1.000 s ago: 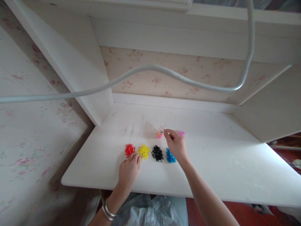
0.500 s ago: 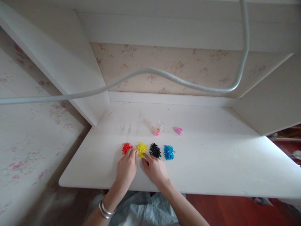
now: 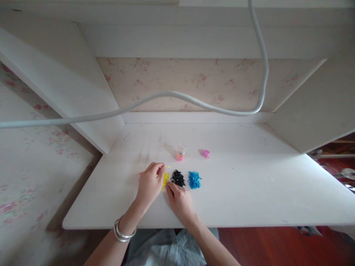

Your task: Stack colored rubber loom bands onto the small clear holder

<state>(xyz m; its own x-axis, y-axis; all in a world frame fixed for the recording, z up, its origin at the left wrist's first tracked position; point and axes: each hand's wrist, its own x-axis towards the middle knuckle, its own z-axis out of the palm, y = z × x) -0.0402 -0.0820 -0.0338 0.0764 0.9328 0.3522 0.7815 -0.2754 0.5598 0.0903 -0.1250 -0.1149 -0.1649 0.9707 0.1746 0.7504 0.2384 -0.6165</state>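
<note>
Left hand (image 3: 149, 181) advanced toward far edge of yellow pile (image 3: 165, 179).
Right hand (image 3: 181, 201) remains at near edge; fingers narrow on 2 hands, contents cannot be determined.

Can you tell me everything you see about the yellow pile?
The yellow pile is a heap of thin, bright, rubbery-looking strands. It lies on the white desk, left of the black pile. The left hand partly hides it; the right hand is at its near edge. Exact contact is unclear.
</note>
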